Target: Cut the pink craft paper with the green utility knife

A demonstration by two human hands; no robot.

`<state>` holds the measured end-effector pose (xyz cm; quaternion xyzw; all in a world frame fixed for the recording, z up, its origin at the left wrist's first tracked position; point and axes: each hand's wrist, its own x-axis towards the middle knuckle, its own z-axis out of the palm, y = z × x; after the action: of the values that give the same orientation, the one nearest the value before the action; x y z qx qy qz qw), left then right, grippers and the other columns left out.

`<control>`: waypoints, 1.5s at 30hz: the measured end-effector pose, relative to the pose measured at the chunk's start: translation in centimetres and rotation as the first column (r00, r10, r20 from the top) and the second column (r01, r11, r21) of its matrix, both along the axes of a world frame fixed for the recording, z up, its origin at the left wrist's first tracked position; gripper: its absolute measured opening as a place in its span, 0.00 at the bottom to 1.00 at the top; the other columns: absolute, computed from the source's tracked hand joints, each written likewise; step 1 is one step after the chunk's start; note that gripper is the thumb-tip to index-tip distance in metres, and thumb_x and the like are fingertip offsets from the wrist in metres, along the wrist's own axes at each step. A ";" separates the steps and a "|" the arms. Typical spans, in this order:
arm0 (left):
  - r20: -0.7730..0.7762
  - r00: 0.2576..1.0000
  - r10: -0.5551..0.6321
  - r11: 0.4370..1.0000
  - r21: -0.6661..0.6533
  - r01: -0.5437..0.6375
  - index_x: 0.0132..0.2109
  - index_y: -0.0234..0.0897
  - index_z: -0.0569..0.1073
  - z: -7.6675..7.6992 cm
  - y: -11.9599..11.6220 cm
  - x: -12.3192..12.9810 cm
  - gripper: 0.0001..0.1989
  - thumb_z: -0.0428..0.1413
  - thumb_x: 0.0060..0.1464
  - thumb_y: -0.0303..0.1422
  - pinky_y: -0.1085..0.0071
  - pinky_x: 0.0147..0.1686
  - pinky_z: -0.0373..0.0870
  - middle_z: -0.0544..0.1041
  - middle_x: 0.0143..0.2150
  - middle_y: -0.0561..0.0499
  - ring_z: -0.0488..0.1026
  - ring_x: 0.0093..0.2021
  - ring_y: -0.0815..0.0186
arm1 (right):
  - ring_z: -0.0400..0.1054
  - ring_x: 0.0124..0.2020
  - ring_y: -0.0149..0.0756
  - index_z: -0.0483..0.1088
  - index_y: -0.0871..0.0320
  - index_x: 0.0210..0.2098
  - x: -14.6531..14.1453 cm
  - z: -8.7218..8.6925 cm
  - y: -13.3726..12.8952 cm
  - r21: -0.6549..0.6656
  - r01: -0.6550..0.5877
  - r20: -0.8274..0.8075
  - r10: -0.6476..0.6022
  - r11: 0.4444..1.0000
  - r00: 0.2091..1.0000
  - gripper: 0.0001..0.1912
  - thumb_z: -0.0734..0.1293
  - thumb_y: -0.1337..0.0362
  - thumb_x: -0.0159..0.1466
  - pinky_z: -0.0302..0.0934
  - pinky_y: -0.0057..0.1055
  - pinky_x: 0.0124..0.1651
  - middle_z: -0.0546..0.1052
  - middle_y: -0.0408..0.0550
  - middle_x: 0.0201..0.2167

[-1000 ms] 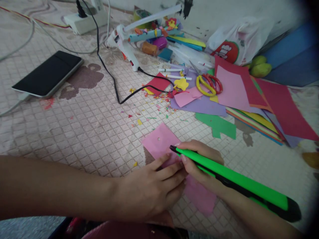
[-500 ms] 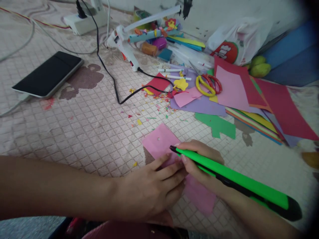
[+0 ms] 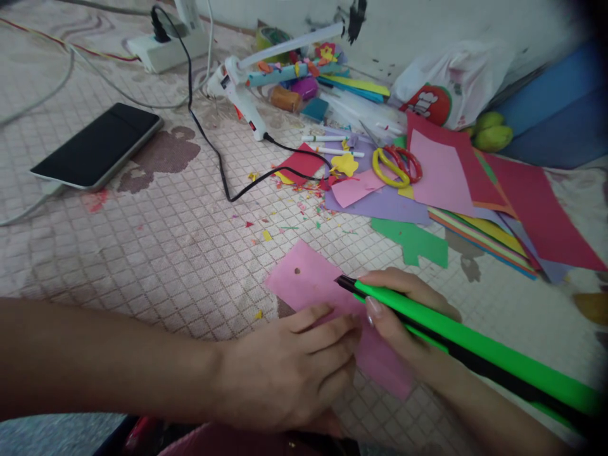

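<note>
A strip of pink paper (image 3: pixel 308 285) with a small hole near its far end lies on the tablecloth in front of me. My left hand (image 3: pixel 304 361) rests flat on the strip's near left side, fingers stretched out. Gripped in my right hand (image 3: pixel 403 310) is a green and black utility knife (image 3: pixel 456 326). Its dark tip points left over the paper, to the right of the hole; whether it touches the paper I cannot tell. The thumb presses along the knife's near side.
Beyond the strip lie paper scraps, a green paper piece (image 3: pixel 413 240), scissors (image 3: pixel 390 170) and stacked coloured sheets (image 3: pixel 441 168). A white glue gun (image 3: pixel 244 104) with a black cord stands behind. At left are a phone (image 3: pixel 97 145) and a power strip (image 3: pixel 166 47).
My right hand has drawn the knife slightly right, away from the left fingers. My left hand has shifted little, and more of the pink strip shows.
</note>
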<state>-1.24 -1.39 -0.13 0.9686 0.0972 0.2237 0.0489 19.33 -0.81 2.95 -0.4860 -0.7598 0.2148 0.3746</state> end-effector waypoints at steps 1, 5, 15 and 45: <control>0.001 1.000 -0.007 1.000 -0.004 0.007 0.51 0.28 0.75 0.0 0.0 0.0 0.24 0.46 0.67 0.44 0.55 0.62 0.58 0.74 0.56 0.38 0.67 0.60 0.52 | 0.73 0.30 0.32 0.70 0.50 0.42 0.0 0.1 0.0 0.005 0.010 0.005 -0.010 1.000 1.000 0.11 0.64 0.70 0.62 0.71 0.29 0.32 0.78 0.42 0.31; -0.076 0.997 -0.003 1.000 -0.010 0.002 0.55 0.27 0.72 -0.1 -0.1 0.0 0.27 0.45 0.66 0.47 0.54 0.61 0.59 0.70 0.59 0.37 0.66 0.60 0.52 | 0.73 0.30 0.31 0.70 0.51 0.43 -0.1 -0.2 0.1 -0.027 -0.023 -0.007 0.022 0.999 1.000 0.12 0.64 0.71 0.62 0.70 0.28 0.32 0.78 0.41 0.32; -0.200 0.980 0.016 0.998 -0.049 -0.026 0.62 0.28 0.66 0.0 -0.1 0.0 0.32 0.46 0.64 0.51 0.59 0.64 0.52 0.67 0.63 0.43 0.61 0.63 0.55 | 0.73 0.39 0.28 0.71 0.52 0.46 0.1 -2.3 0.1 -0.115 -0.140 -0.022 0.138 0.983 0.990 0.14 0.65 0.71 0.62 0.68 0.25 0.42 0.78 0.40 0.39; -0.174 0.985 0.002 1.000 -0.030 -0.007 0.61 0.26 0.67 -0.1 -0.1 0.0 0.30 0.45 0.66 0.47 0.57 0.63 0.55 0.69 0.61 0.42 0.64 0.61 0.54 | 0.73 0.39 0.31 0.71 0.53 0.47 0.1 -2.6 0.6 -0.077 -0.222 -0.035 0.220 0.972 0.975 0.14 0.65 0.72 0.62 0.68 0.30 0.42 0.78 0.43 0.40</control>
<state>-1.23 -1.50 -0.22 0.9833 0.1066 0.1369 0.0545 19.39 -0.19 0.39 -0.4102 -0.7950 0.2919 0.3383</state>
